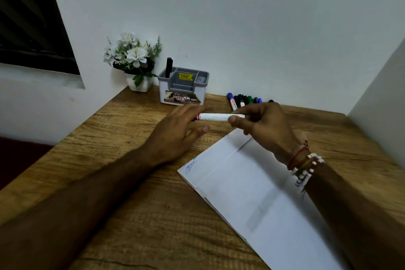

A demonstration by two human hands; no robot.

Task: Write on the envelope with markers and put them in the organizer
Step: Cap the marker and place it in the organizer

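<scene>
A white envelope (pixel 252 184) lies slanted on the wooden desk (pixel 135 193), with blue writing near its left corner. Above its far end, my right hand (pixel 263 127) grips a white marker (pixel 217 116) held level. My left hand (pixel 175 131) hovers by the marker's left end, fingers spread; that end is hidden behind them, and I cannot tell whether they touch it. A grey and white organizer (pixel 183 87) stands at the back by the wall, with one dark marker (pixel 168 67) upright in its left slot. Several markers (pixel 243 101) lie in a row to its right.
A white pot of white flowers (pixel 133 61) stands in the back left corner beside the organizer. White walls close the desk at the back and right. A dark window (pixel 30 17) is at the upper left. Bare desk stretches in front of my left arm.
</scene>
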